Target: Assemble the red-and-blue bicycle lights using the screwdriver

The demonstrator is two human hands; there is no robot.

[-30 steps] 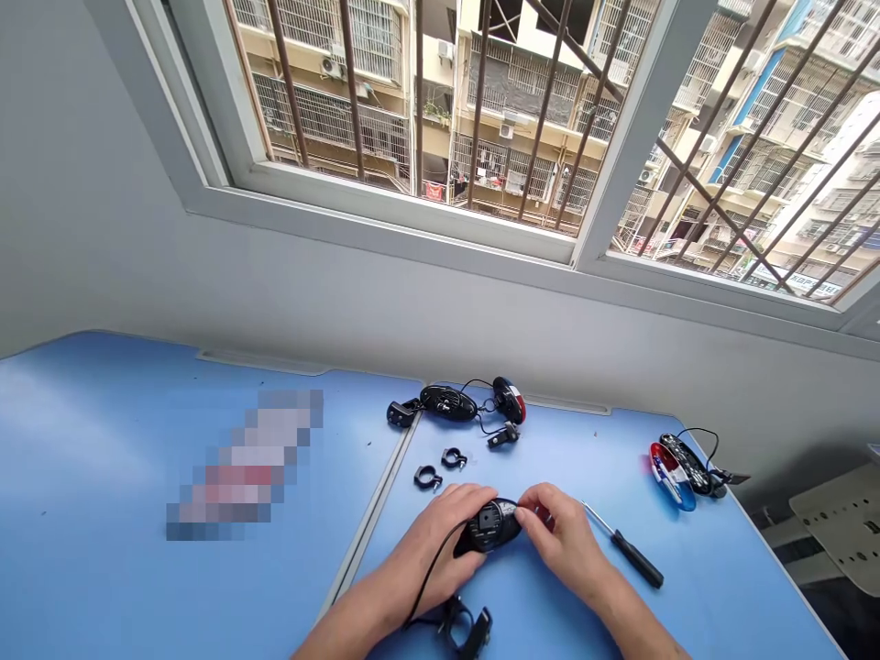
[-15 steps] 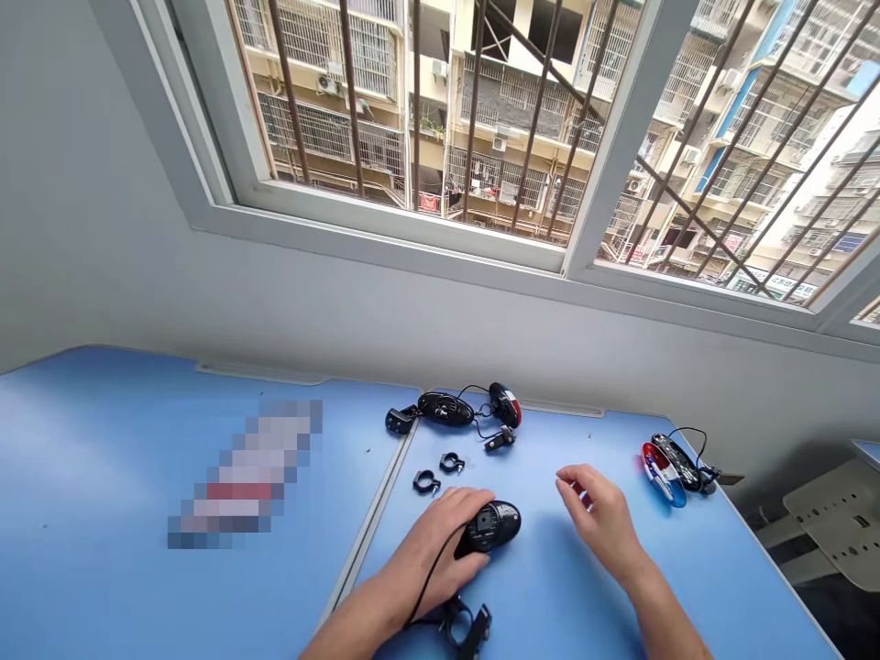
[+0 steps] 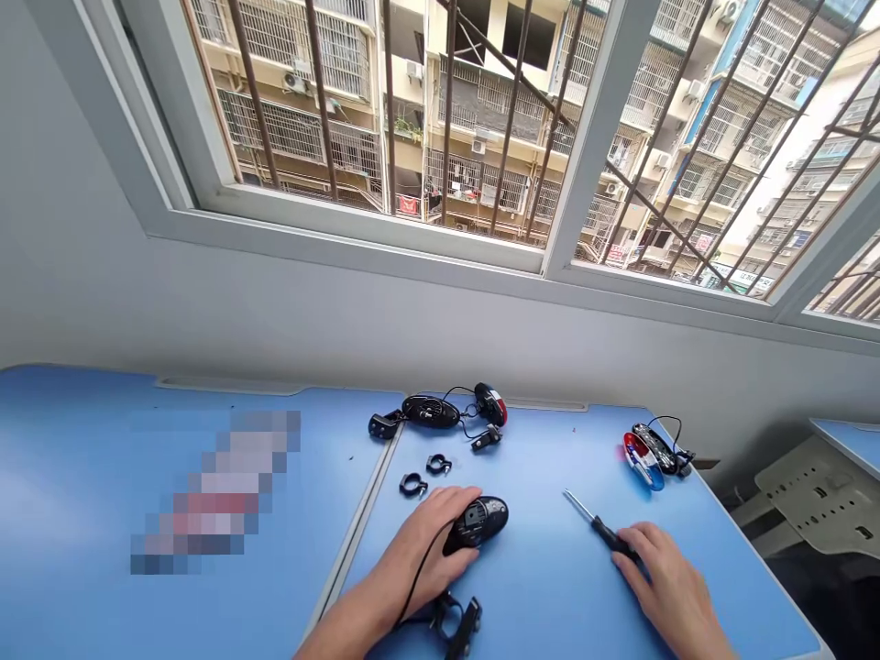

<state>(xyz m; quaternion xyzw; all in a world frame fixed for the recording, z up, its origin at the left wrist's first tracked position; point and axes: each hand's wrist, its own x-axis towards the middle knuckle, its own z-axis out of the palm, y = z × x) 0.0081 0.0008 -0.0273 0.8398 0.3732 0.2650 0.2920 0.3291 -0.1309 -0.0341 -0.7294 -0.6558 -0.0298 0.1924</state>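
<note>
My left hand rests over a black oval plastic housing with an open recess in its face, gripping it against the blue table. A thin black cable runs from the housing down past my wrist to a black handlebar bracket. My right hand is closed around the black handle of a screwdriver, whose thin steel shaft points up and left across the tabletop. The screwdriver's tip touches nothing.
Two small black clips lie beyond my left hand. Farther back sit a wired black unit with a red lens and a red, white and blue lens with a black housing. A pixelated patch covers the left desk. A seam joins the desks.
My right hand has moved right and down and now closes on the screwdriver, which is back in view. My left hand stays on the housing. The whole view has shifted slightly.
</note>
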